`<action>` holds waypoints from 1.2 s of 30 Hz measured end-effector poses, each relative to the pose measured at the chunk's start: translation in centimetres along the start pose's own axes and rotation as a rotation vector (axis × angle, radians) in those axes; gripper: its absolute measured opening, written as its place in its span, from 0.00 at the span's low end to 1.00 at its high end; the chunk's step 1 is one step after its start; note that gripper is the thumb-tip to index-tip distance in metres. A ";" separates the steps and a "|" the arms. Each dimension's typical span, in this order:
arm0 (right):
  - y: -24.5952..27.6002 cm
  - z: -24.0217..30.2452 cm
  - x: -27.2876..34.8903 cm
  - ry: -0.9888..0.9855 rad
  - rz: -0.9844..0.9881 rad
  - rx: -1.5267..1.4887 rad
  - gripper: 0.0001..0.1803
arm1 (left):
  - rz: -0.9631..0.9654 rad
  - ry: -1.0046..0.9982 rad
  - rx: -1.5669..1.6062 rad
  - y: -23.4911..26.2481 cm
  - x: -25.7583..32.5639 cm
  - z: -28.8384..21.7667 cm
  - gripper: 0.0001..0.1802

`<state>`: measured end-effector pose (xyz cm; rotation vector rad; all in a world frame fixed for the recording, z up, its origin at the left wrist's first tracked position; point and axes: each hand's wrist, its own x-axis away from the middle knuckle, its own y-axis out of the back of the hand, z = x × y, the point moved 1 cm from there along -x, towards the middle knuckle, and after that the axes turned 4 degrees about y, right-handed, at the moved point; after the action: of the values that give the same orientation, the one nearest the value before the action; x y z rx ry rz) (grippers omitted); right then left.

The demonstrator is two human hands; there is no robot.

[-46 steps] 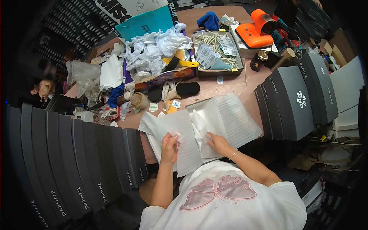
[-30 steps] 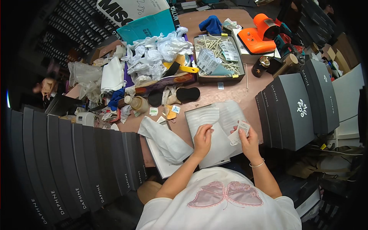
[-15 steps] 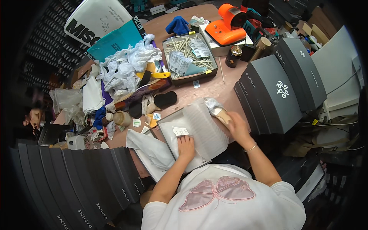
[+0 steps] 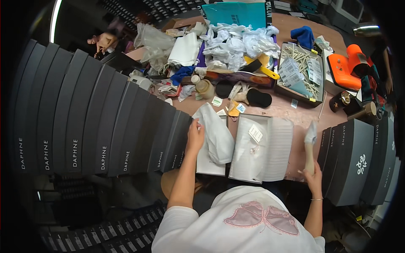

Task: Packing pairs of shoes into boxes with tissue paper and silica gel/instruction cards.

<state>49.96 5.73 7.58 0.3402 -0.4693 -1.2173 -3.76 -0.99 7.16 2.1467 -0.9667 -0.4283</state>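
At the right, my right hand (image 4: 313,179) grips a beige shoe (image 4: 309,156) by its lower end. The shoe's far end is covered in thin, whitish wrapping (image 4: 311,133). My left hand (image 4: 195,134) is at the left edge of a white bag (image 4: 214,135), its fingers curled against the material. That bag lies across a shallow white box part (image 4: 211,168). Between my hands stands an open grey shoebox (image 4: 236,143) lined with white paper. A white card (image 4: 255,133) and a small clear sachet (image 4: 254,149) lie in it. Ribbed translucent sheeting (image 4: 278,147) hangs over its right side.
Dark grey shoeboxes (image 4: 114,122) stand in a long row at the left; more boxes (image 4: 348,160) stand at the right. Farther back are crumpled white paper (image 4: 240,42), a box of thin sticks (image 4: 299,63) and an orange device (image 4: 346,69). A person (image 4: 103,42) is far left.
My left hand has left the open shoebox for the white bag's edge. My right hand has carried the shoe away from the sheeting, now upright in view. The head view has swung left.
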 end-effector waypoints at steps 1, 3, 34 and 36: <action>1.3 1.6 0.2 -0.070 -0.020 -0.147 0.31 | 0.116 0.102 -0.020 2.0 -1.0 -1.0 0.20; 2.9 5.4 0.8 -0.103 -0.083 -0.330 0.31 | 0.375 0.100 -0.122 3.1 -1.3 -1.2 0.23; -18.8 14.7 5.5 -0.430 0.734 -1.370 0.33 | 0.394 0.012 0.884 6.9 9.3 -1.9 0.19; -18.6 13.4 5.4 -0.428 0.783 -1.508 0.34 | 0.335 -0.075 0.837 5.5 9.9 -3.9 0.18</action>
<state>29.36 -5.25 10.82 -1.2994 0.0715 -0.5790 2.17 -9.03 13.78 2.6061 -1.7360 0.0979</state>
